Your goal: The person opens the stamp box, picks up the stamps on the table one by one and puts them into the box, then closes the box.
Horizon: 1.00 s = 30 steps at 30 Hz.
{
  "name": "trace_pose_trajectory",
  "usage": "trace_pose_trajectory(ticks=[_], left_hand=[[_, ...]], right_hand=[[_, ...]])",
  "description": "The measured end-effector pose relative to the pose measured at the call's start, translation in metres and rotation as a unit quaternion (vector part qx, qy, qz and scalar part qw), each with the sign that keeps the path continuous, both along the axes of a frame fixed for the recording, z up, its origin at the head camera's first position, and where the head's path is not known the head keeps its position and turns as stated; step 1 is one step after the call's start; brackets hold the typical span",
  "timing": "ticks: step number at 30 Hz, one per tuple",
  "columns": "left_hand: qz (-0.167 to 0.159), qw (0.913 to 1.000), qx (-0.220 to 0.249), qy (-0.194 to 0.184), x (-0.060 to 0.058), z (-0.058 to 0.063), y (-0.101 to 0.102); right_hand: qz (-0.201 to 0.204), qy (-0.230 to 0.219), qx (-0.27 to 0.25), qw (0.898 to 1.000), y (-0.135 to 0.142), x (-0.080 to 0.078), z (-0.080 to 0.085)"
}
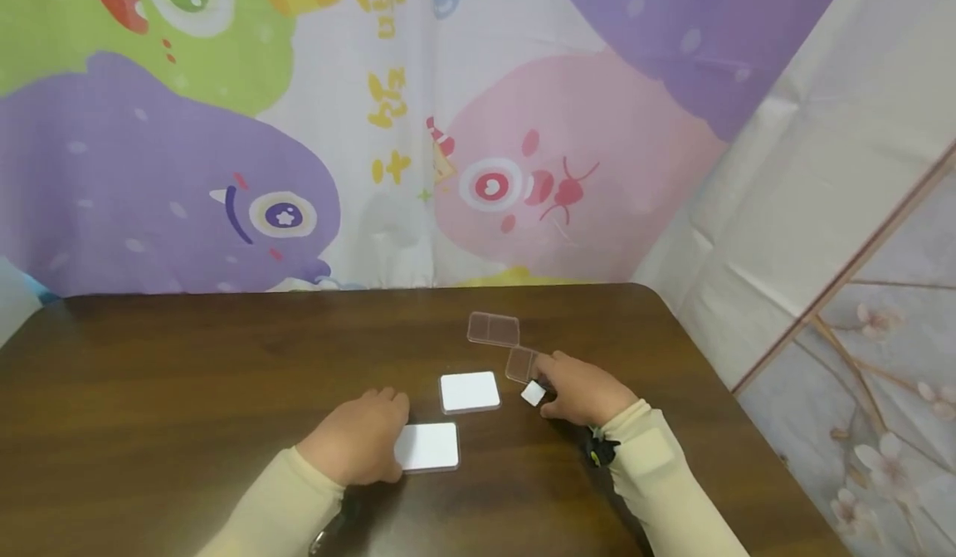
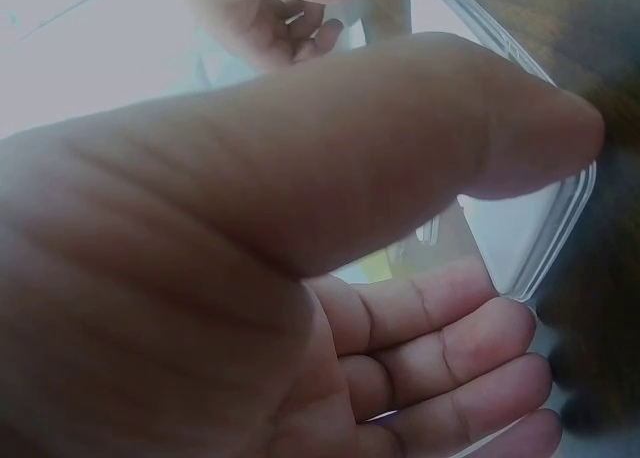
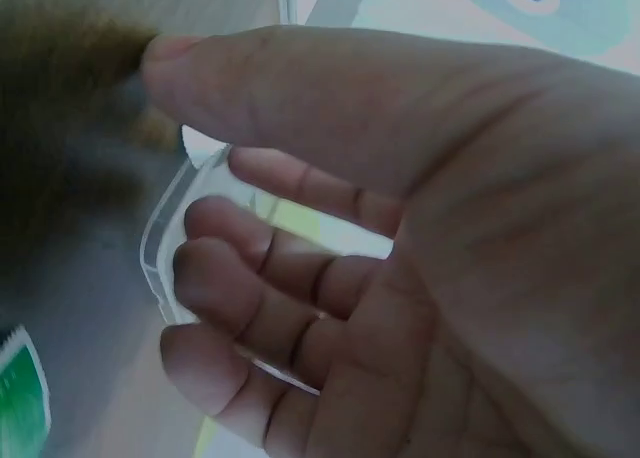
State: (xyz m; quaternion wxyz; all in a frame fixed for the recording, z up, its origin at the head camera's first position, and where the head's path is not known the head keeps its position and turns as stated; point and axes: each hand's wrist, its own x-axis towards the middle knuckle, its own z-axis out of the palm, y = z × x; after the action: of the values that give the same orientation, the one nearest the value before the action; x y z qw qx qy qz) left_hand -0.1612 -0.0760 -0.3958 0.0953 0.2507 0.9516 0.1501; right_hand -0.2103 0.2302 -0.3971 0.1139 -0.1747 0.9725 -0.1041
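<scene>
My left hand grips the left end of a flat clear plastic case with a white top. Its thumb lies along the near edge and its fingers are at the far side. In the left wrist view the thumb crosses the clear rim of the case. At the right, my right hand pinches a small white square piece between thumb and index finger; the contact is partly hidden. The other fingers curl loosely. Partly under that hand lies a clear, empty-looking plastic tray.
Between the hands lies a second white-topped case. Another clear divided tray sits farther back on the brown wooden table. Behind the table hangs a cartoon-printed curtain. A green patch shows in the right wrist view, its kind unclear.
</scene>
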Motion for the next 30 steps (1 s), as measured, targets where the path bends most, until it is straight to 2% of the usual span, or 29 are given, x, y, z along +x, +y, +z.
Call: trace_pose_trajectory(ticks=[4, 10, 16, 18, 24, 30], left_hand=[[0.003, 1.0, -0.002, -0.004, 0.0001, -0.0024, 0.0008], [0.007, 0.9999, 0.0, -0.007, 0.0012, -0.0048, 0.0005], [0.006, 1.0, 0.0, 0.002, 0.0001, -0.0012, 0.0006], [0.004, 1.0, 0.0, 0.005, -0.0001, -0.0001, 0.0009], [0.002, 0.9999, -0.002, 0.012, -0.0009, 0.001, 0.0016], [-0.001, 0.9999, -0.003, 0.015, -0.0009, -0.0013, 0.0005]], right_hand=[[0.026, 0.008, -0.01, 1.0, -0.0012, 0.0022, -0.0038], [0.04, 0.01, -0.012, 0.999, -0.002, 0.0043, -0.003], [0.096, 0.012, -0.004, 0.995, -0.0011, 0.003, 0.0024], [0.102, 0.005, -0.008, 0.995, -0.0014, 0.003, 0.0031], [0.072, -0.007, -0.019, 0.997, -0.0024, 0.0029, 0.0024], [0.003, -0.014, -0.01, 1.0, -0.0034, 0.0046, 0.0015]])
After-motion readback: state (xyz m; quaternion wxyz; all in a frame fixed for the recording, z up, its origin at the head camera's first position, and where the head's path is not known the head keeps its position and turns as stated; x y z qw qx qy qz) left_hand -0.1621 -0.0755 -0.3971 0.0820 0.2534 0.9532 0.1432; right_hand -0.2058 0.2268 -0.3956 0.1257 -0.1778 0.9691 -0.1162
